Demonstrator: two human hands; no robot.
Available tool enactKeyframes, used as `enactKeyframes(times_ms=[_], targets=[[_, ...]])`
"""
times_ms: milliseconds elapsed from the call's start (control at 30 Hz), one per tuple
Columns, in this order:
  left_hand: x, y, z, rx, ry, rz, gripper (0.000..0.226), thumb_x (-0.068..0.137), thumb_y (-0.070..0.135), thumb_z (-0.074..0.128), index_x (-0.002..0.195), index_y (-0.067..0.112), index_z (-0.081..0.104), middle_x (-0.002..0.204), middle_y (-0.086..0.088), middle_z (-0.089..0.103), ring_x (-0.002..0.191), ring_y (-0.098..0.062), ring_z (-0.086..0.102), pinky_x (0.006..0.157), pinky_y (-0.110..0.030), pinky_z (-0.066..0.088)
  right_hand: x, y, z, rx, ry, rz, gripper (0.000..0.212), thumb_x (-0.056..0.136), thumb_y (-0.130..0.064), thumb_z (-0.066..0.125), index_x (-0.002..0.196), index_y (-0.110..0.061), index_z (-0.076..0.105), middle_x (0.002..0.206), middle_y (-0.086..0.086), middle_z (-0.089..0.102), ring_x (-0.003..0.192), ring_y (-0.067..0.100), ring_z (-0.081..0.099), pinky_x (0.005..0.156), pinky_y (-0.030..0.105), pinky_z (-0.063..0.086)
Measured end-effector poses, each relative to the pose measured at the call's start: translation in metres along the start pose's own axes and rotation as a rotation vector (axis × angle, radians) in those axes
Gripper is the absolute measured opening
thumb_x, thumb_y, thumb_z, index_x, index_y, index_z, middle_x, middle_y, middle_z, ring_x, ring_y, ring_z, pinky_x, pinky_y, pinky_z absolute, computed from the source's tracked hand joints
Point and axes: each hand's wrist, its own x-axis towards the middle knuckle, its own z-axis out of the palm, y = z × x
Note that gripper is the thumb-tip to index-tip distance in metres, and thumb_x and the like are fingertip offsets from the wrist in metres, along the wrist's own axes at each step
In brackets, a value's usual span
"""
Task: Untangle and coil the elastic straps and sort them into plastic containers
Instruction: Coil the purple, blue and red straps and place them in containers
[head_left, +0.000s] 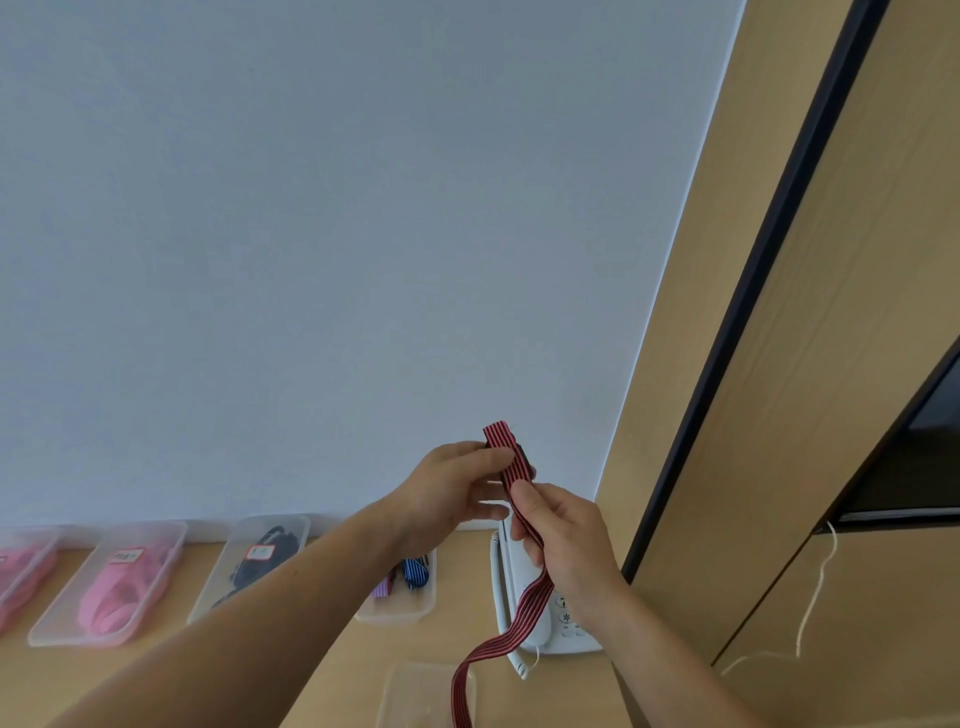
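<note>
Evidently both grips pinch the red-and-black striped strap (524, 608): the left hand (452, 491) holds its folded top end between thumb and fingers, and the right hand (569, 545) pinches it just below. From there the long axis runs down and slightly left, toward the person, over a clear container (405, 691) on the surface (563, 696). The right hand is nearer the free length, so it would probably feed the coil. Both forearms are raised.

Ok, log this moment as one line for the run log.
stage: red-black striped strap held up, tail hanging uncoiled | left hand: pinches it near top end | right hand: grips it lower down
</note>
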Motion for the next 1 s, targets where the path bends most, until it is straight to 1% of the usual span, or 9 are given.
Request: enactKeyframes(times_ms=[67,200,367,500,600,700,867,933,1000], targets=[[0.0,0.0,0.0,-0.017,0.008,0.05,0.039,0.089,0.025,0.065,0.119,0.002,0.058,0.115,-0.016,0.071,0.102,-0.03,0.068,0.092,-0.045,0.054,0.0,0.003,0.0,-0.027,-0.003,-0.003,0.034,0.096,-0.031,0.058,0.072,-0.009,0.068,0.06,0.004,0.055,0.045,0.01,0.039,0.044,0.02,0.031],[-0.003,0.0,0.001,-0.045,0.04,0.137,0.041,0.086,0.013,0.069,0.121,0.001,0.051,0.108,-0.023,0.072,0.095,-0.042,0.07,0.076,-0.038,0.058,0.0,0.008,-0.002,-0.075,0.028,0.02,0.035,0.092,-0.036,0.059,0.077,-0.007,0.073,0.053,0.002,0.054,0.043,0.011,0.037,0.042,0.021,0.031],[-0.003,-0.003,0.004,-0.001,0.08,0.225,0.037,0.083,0.011,0.07,0.117,0.006,0.055,0.105,-0.019,0.073,0.093,-0.037,0.072,0.075,-0.039,0.059,0.002,0.008,0.0,-0.112,0.072,0.053,0.037,0.094,-0.037,0.06,0.069,-0.012,0.072,0.049,0.001,0.051,0.04,0.011,0.037,0.041,0.021,0.032],[-0.001,-0.006,0.0,0.095,0.16,0.276,0.03,0.089,0.008,0.068,0.115,0.01,0.055,0.102,-0.012,0.075,0.092,-0.031,0.072,0.079,-0.04,0.059,0.002,0.005,0.001,-0.113,0.076,0.071,0.039,0.095,-0.036,0.06,0.073,-0.006,0.071,0.051,0.002,0.053,0.041,0.011,0.041,0.042,0.02,0.036],[-0.001,-0.009,-0.002,0.385,0.202,0.347,0.029,0.091,0.012,0.068,0.117,0.019,0.056,0.102,-0.003,0.075,0.09,-0.016,0.072,0.08,-0.028,0.057,0.0,0.003,0.001,-0.08,0.075,0.081,0.04,0.097,-0.036,0.057,0.076,-0.005,0.071,0.052,0.002,0.055,0.042,0.012,0.044,0.043,0.02,0.039],[-0.002,-0.014,-0.002,0.678,0.259,0.483,0.03,0.091,0.017,0.068,0.119,0.02,0.057,0.105,0.002,0.072,0.095,-0.009,0.071,0.087,-0.027,0.055,0.0,-0.002,0.003,-0.058,0.081,0.088,0.044,0.098,-0.039,0.053,0.076,-0.006,0.071,0.051,0.001,0.051,0.041,0.01,0.041,0.042,0.02,0.036],[-0.007,-0.016,-0.002,1.087,0.301,0.802,0.027,0.094,0.023,0.062,0.121,0.018,0.06,0.099,0.008,0.071,0.087,-0.007,0.061,0.074,-0.023,0.051,0.0,-0.008,0.002,0.022,0.048,0.108,0.066,0.089,-0.063,0.048,0.083,-0.001,0.07,0.056,0.002,0.052,0.044,0.011,0.041,0.044,0.021,0.036],[-0.008,-0.017,-0.002,1.195,0.306,0.944,0.028,0.092,0.019,0.064,0.12,0.015,0.062,0.104,0.003,0.073,0.085,-0.006,0.063,0.067,-0.024,0.054,-0.002,-0.008,0.002,0.014,0.047,0.117,0.073,0.08,-0.072,0.049,0.081,-0.002,0.071,0.057,0.003,0.054,0.045,0.012,0.044,0.045,0.021,0.037],[-0.008,-0.019,-0.004,1.303,0.293,1.053,0.034,0.085,0.01,0.072,0.118,0.01,0.063,0.115,-0.007,0.072,0.094,-0.017,0.071,0.067,-0.029,0.06,-0.003,-0.009,0.002,0.011,0.055,0.128,0.073,0.076,-0.075,0.05,0.077,-0.005,0.071,0.056,0.003,0.055,0.045,0.012,0.044,0.044,0.021,0.037]])
